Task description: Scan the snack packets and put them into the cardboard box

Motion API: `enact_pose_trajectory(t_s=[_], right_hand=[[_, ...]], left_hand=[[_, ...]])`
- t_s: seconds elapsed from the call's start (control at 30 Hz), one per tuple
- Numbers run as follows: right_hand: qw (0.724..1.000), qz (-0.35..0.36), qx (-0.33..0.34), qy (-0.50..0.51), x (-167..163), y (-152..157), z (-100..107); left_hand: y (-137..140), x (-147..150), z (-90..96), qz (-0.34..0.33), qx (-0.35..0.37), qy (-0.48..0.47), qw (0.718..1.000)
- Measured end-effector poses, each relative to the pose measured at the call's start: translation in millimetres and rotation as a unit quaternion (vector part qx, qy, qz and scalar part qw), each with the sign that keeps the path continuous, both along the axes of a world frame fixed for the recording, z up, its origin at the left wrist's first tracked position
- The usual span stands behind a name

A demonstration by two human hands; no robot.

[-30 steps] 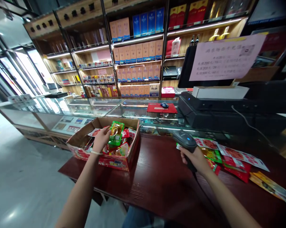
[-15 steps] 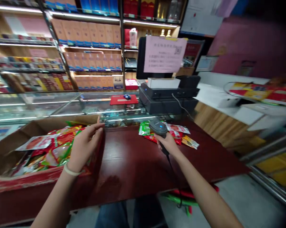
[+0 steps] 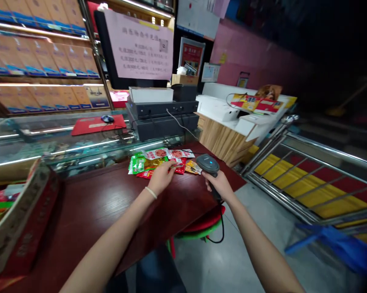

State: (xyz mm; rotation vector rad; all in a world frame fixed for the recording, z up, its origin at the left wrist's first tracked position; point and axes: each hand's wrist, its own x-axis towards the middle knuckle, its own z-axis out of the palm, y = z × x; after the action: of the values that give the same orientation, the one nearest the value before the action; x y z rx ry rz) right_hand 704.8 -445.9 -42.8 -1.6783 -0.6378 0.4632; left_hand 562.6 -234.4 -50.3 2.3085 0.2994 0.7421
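My right hand [image 3: 218, 185] is wrapped around the handle of a dark barcode scanner [image 3: 208, 164], its blue light showing, just right of a small pile of snack packets. Over that pile reaches my left hand [image 3: 161, 178], a pale band on its wrist, with fingertips pinched together at a red and white snack packet [image 3: 179, 162]. Around it lie a green packet [image 3: 137, 165], white and red packets [image 3: 155, 154] and an orange-yellow packet [image 3: 193, 167]. The left fingers partly cover what they touch.
A cardboard box [image 3: 27, 219] of snack packets stands at the left of the dark red tabletop [image 3: 110, 203]. Behind are a glass counter, a mouse [image 3: 107, 119] and a monitor [image 3: 137, 49]. A stool [image 3: 201, 224] and metal railing [image 3: 293, 162] are at right.
My left hand has gone from above the box across to the packet pile. The scanner in my right hand now sits to the right of the pile, and the view has turned right.
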Motion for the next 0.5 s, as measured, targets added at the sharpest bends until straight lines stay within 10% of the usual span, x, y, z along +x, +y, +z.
enact_pose_trajectory(t_s=[0.27,0.5], right_hand=[[0.998,-0.060,-0.002,0.031,26,-47,0],[0.997,-0.061,0.016,0.034,26,-51,-2]], left_hand=[[-47,117,-39.4,-0.110,0.081,0.085,0.987],[-69,115,-57.0,-0.067,0.200,0.159,0.964]])
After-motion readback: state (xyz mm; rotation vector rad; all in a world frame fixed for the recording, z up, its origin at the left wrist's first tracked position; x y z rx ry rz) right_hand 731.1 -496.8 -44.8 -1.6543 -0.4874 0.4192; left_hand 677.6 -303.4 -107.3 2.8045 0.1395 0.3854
